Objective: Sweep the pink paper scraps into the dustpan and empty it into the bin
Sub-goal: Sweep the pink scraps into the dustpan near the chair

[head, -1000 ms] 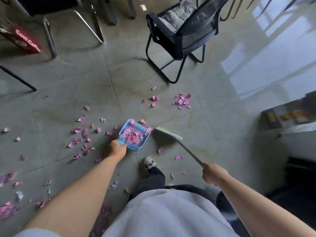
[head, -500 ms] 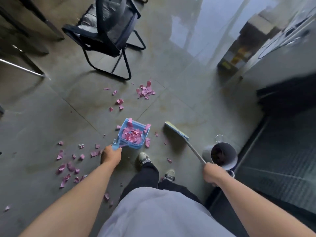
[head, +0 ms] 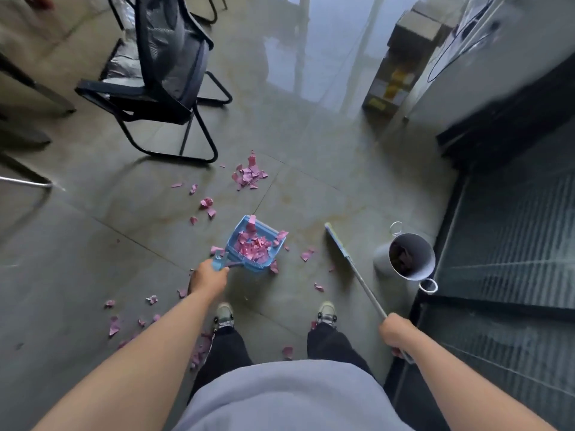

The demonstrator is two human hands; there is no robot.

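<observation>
My left hand (head: 208, 279) grips the handle of a blue dustpan (head: 239, 229) that holds a heap of pink paper scraps (head: 252, 246). My right hand (head: 395, 333) grips the metal handle of a broom (head: 348, 262), whose head sits on the floor right of the dustpan. A grey metal bin (head: 411, 257) with ring handles stands right of the broom, dark inside with some scraps. A pile of pink scraps (head: 249, 175) lies beyond the dustpan, and loose scraps (head: 114, 325) are scattered at the lower left.
A black mesh chair (head: 161, 76) stands at the upper left on the tiled floor. Cardboard boxes (head: 401, 57) sit at the upper right beside a grey cabinet (head: 497, 66). A dark ribbed mat (head: 510, 244) runs along the right. My shoes (head: 224, 315) stand behind the dustpan.
The view has swung right, bringing the bin and the mat into sight. My left hand has carried the dustpan toward the right, and the broom moved along with my right hand.
</observation>
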